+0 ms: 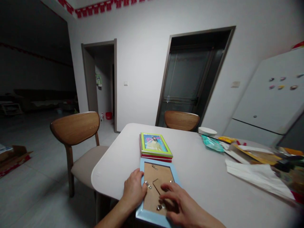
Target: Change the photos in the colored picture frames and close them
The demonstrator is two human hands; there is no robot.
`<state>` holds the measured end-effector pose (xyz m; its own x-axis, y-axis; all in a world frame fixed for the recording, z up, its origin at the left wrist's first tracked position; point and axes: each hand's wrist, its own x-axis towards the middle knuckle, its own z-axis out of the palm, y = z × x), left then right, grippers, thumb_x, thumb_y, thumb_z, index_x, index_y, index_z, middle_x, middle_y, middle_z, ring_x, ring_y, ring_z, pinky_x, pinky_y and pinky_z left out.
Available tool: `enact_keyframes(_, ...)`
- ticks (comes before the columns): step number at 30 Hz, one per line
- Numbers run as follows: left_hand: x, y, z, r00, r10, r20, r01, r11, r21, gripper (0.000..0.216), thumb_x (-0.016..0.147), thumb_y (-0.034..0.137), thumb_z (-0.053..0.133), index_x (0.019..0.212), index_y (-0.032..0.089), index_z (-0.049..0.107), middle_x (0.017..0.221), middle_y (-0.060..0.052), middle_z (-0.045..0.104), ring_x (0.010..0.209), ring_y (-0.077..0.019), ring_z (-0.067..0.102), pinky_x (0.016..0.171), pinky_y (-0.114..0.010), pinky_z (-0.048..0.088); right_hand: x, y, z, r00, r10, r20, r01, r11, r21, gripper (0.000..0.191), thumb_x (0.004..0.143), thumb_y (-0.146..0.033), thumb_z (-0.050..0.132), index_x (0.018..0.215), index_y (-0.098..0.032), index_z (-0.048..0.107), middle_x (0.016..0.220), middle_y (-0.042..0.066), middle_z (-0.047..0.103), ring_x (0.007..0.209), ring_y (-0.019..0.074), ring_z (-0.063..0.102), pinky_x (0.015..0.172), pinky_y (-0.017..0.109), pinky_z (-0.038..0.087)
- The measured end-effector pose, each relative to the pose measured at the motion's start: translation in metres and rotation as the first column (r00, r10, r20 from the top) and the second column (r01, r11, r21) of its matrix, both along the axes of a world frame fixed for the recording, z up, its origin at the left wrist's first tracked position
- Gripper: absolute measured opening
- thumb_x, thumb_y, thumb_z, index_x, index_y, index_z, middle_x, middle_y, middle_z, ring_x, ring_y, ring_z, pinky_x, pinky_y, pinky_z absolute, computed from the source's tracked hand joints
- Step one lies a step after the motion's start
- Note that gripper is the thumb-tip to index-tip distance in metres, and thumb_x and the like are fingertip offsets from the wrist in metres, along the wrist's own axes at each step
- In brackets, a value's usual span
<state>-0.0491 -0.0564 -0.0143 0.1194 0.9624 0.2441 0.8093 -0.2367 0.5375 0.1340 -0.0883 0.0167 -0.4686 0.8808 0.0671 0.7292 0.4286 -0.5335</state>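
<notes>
A light blue picture frame (141, 213) lies on the table with its brown backing board (152, 199) facing up. Small metal clips sit around the board, among them a left clip (148, 185) and a lower clip (161, 207). A thin dark L-shaped piece (155, 186) shows near the board's middle. My left hand (134, 188) grips the frame's left edge, thumb close to the left clip. Over the board's right side is my right hand (179, 202), fingers curved and apart, with nothing seen in them. It hides part of the board and the frame's right edge.
Just beyond the frame is a stack of framed pictures, a lime-green frame (156, 145) on top. On the table's right lie a teal packet (212, 143), a white bowl (207, 131), white paper (258, 177) and clutter. Wooden chairs stand left (76, 128) and behind (182, 120).
</notes>
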Motion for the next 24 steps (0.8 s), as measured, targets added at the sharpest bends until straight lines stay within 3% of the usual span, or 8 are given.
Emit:
enact_keyframes(4, -0.002, 0.000, -0.002, 1.000, 0.010, 0.023, -0.010, 1.000, -0.005, 0.037, 0.067, 0.016, 0.043, 0.103, 0.017, 0.051, 0.116, -0.007, 0.048, 0.106, -0.0182, 0.044, 0.092, -0.028, 0.031, -0.008, -0.002, -0.011, 0.994, -0.039, 0.103, 0.026, 0.992, 0.124, 0.021, 0.064, -0.021, 0.049, 0.077, -0.024, 0.064, 0.098, 0.004, 0.053, 0.094, 0.0192, 0.046, 0.084, 0.031, 0.033)
enact_keyframes(8, -0.003, 0.000, -0.003, 1.000, 0.005, 0.030, -0.005, 1.000, 0.001, 0.038, 0.066, 0.016, 0.044, 0.104, 0.016, 0.051, 0.116, -0.008, 0.048, 0.106, -0.0188, 0.044, 0.092, -0.028, 0.031, -0.004, 0.005, -0.019, 0.989, -0.136, 0.066, 0.125, 0.982, 0.140, 0.037, 0.065, -0.028, 0.051, 0.101, -0.023, 0.057, 0.114, 0.008, 0.045, 0.104, 0.0205, 0.041, 0.089, 0.030, 0.030)
enact_keyframes(10, -0.004, 0.001, -0.004, 0.999, 0.001, 0.033, -0.001, 1.000, 0.004, 0.038, 0.067, 0.017, 0.044, 0.104, 0.016, 0.051, 0.117, -0.008, 0.048, 0.106, -0.0189, 0.044, 0.092, -0.028, 0.031, 0.000, 0.006, -0.019, 0.976, -0.204, 0.070, 0.194, 0.972, 0.131, 0.044, 0.067, -0.032, 0.050, 0.109, -0.020, 0.052, 0.112, 0.010, 0.047, 0.102, 0.0211, 0.042, 0.088, 0.030, 0.031)
enact_keyframes(14, -0.003, 0.002, -0.005, 0.999, -0.004, 0.053, 0.003, 1.000, 0.005, 0.037, 0.069, 0.018, 0.044, 0.105, 0.016, 0.051, 0.118, -0.008, 0.047, 0.108, -0.0189, 0.042, 0.093, -0.028, 0.030, -0.001, 0.004, -0.016, 0.975, -0.202, 0.089, 0.191, 0.974, 0.122, 0.037, 0.070, -0.034, 0.045, 0.104, -0.022, 0.054, 0.093, 0.007, 0.054, 0.088, 0.0186, 0.049, 0.078, 0.028, 0.036)
enact_keyframes(21, -0.005, 0.004, -0.008, 0.994, -0.012, 0.113, 0.011, 1.000, 0.009, 0.038, 0.070, 0.018, 0.044, 0.107, 0.015, 0.049, 0.117, -0.009, 0.047, 0.108, -0.0187, 0.042, 0.094, -0.028, 0.028, -0.008, 0.014, -0.018, 0.963, -0.269, 0.030, 0.263, 0.954, 0.142, 0.040, 0.061, -0.023, 0.048, 0.100, -0.018, 0.054, 0.091, 0.007, 0.054, 0.088, 0.0188, 0.049, 0.078, 0.027, 0.036)
enact_keyframes(24, -0.004, 0.007, -0.006, 0.934, 0.002, 0.357, 0.004, 1.000, -0.015, 0.038, 0.067, 0.024, 0.051, 0.103, 0.011, 0.052, 0.118, -0.013, 0.046, 0.111, -0.0230, 0.038, 0.095, -0.032, 0.025, -0.009, 0.016, -0.008, 0.954, -0.299, 0.026, 0.293, 0.947, 0.133, 0.032, 0.060, -0.022, 0.046, 0.090, -0.018, 0.058, 0.086, 0.006, 0.055, 0.082, 0.0183, 0.051, 0.075, 0.027, 0.037)
